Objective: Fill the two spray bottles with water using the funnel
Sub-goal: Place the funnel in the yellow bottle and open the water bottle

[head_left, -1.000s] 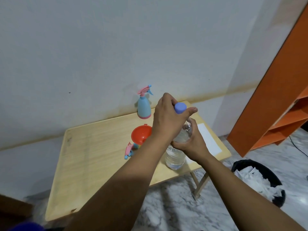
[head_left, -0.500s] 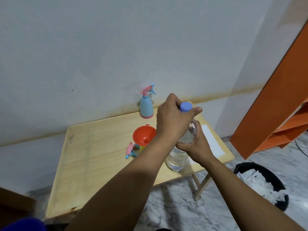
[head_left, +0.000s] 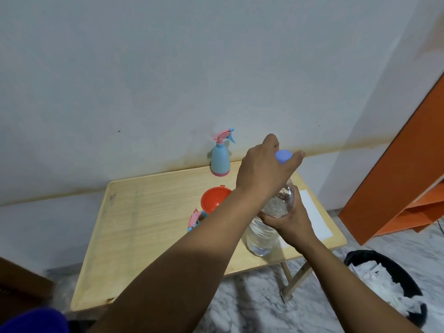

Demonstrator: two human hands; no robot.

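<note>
Two hands work one clear water bottle (head_left: 263,233), held tilted above the table's (head_left: 149,227) near right part. The left hand (head_left: 263,171) curls over the top, thumb and fingers pinching the blue cap (head_left: 283,156). The right hand (head_left: 288,218) wraps round the bottle's upper body from the right side and grips it. Water shows in the bottle's lower part.

Near the table's far edge, close to the wall, a blue spray bottle (head_left: 220,159) with a pink trigger stands upright. Closer in, toward the middle of the table, an orange funnel (head_left: 213,199) sits with its mouth upward; what it stands in is hidden by the left forearm. Just beside it on the left lies a pink and blue spray head (head_left: 194,219), partly covered by the same forearm. A white sheet (head_left: 314,218) lies flat along the table's right edge.

On the marble floor past the near right corner is a black bin (head_left: 389,282) holding white paper. An orange shelf (head_left: 408,179) stands at the right.
</note>
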